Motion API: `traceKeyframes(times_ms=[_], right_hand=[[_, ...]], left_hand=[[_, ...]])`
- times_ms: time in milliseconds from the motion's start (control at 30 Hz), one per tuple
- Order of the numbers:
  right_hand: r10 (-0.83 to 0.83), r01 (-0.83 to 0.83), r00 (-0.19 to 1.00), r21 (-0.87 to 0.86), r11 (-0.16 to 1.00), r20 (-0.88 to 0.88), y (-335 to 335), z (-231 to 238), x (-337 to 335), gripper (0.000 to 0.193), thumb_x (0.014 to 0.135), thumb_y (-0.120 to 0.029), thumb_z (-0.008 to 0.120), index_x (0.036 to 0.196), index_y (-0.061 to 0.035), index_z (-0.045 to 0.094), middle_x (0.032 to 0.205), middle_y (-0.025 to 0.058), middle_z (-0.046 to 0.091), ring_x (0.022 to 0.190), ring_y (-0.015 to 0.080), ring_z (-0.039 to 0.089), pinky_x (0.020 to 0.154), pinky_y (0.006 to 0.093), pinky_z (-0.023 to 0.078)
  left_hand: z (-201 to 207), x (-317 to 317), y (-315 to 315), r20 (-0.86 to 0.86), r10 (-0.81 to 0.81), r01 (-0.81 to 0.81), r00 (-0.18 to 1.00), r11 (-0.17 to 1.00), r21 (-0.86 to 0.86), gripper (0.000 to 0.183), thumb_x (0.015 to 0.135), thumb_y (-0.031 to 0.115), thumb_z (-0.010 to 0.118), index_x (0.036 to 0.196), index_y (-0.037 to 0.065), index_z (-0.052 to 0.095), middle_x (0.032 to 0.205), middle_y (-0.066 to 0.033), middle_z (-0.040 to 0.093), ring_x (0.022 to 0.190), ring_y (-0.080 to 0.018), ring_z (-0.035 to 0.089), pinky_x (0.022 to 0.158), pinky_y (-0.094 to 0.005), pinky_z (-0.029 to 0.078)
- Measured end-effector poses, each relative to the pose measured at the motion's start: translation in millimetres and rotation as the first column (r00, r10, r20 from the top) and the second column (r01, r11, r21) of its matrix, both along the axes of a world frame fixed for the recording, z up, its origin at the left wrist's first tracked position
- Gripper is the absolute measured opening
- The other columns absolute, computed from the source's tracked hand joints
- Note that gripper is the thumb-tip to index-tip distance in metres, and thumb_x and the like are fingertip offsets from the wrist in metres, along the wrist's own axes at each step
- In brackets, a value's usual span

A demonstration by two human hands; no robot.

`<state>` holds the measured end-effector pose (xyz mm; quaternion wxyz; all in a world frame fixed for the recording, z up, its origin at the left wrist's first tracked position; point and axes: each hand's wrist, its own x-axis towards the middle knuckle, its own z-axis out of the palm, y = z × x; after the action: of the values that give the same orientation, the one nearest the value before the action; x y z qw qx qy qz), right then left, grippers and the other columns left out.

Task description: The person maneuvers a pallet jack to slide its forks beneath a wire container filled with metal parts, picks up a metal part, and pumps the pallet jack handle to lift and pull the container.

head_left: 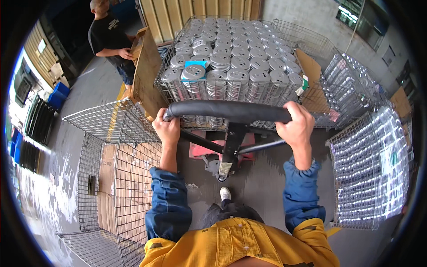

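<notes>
A grey floor (75, 129) is running through the workshop. Blue bins (58, 94) are sitting far left; 1 co-worker (106, 38) is standing beside a wooden panel (147, 73). A wire cage (133, 169) is showing cardboard (106, 178), then the left hand (167, 129) is wrapping closed around the left end of a black handle (227, 111). Behind that handle, above a red pallet jack (195, 150), silver discs (240, 63) are filling another cage (249, 95). The right hand (297, 124) is clamping the handle's right end; a wrapped stack (369, 169) is standing rightmost.
</notes>
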<state>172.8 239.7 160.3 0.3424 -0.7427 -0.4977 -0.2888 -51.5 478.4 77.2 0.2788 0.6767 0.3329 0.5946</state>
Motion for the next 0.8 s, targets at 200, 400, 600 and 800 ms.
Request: traceKeyframes(times_ms=[200, 400, 600, 800], right_hand=[[-0.013, 0.001, 0.997, 0.145, 0.989, 0.079, -52.0, -6.9, -57.1, 0.028, 0.047, -0.009, 0.066, 0.073, -0.0089, 0.056, 0.068, 0.0067, 0.058, 0.062, 0.029, 0.058, 0.055, 0.0382, 0.047], [0.019, -0.044, 0.99, 0.178, 0.983, 0.143, -153.5, -32.6, -160.2, 0.018, 0.055, -0.009, 0.065, 0.071, -0.0039, 0.057, 0.063, 0.008, 0.056, 0.051, 0.0267, 0.053, 0.05, 0.0349, 0.043], [0.025, -0.049, 0.986, 0.146, 0.988, 0.163, -230.3, -64.5, -227.5, 0.018, 0.06, -0.008, 0.071, 0.071, -0.0034, 0.057, 0.062, 0.0099, 0.054, 0.052, 0.0264, 0.053, 0.05, 0.0324, 0.043], [0.094, -0.103, 0.986, 0.06, 0.993, 0.136, -295.4, -101.6, -271.9, 0.021, 0.072, -0.018, 0.076, 0.078, -0.0055, 0.06, 0.069, 0.0072, 0.055, 0.059, 0.0247, 0.054, 0.052, 0.0339, 0.042]], left_hand=[[-20.5, -54.9, -43.0, 0.027, 0.065, -0.067, 0.998, 0.992, 0.106, 0.011, 0.069, 0.008, 0.067, 0.075, 0.004, 0.058, 0.064, -0.011, 0.06, 0.056, -0.0271, 0.06, 0.056, -0.0355, 0.045], [-66.7, -159.8, -137.5, -0.137, 0.406, -0.327, 0.904, 0.86, 0.392, 0.031, 0.083, 0.02, 0.072, 0.065, 0.01, 0.049, 0.056, -0.001, 0.053, 0.048, -0.0125, 0.049, 0.048, -0.0261, 0.038], [-102.5, -213.0, -215.2, 0.284, 0.003, -0.06, 0.959, 0.98, 0.192, 0.029, 0.076, -0.012, 0.051, 0.066, 0.011, 0.036, 0.054, -0.0029, 0.043, 0.046, -0.0131, 0.043, 0.042, -0.0261, 0.038], [-118.0, -259.5, -274.1, 0.332, -0.2, 0.159, 0.922, 0.976, 0.148, 0.028, 0.078, -0.014, 0.049, 0.072, 0.01, 0.037, 0.056, -0.0047, 0.044, 0.05, -0.0147, 0.045, 0.049, -0.0304, 0.043]])
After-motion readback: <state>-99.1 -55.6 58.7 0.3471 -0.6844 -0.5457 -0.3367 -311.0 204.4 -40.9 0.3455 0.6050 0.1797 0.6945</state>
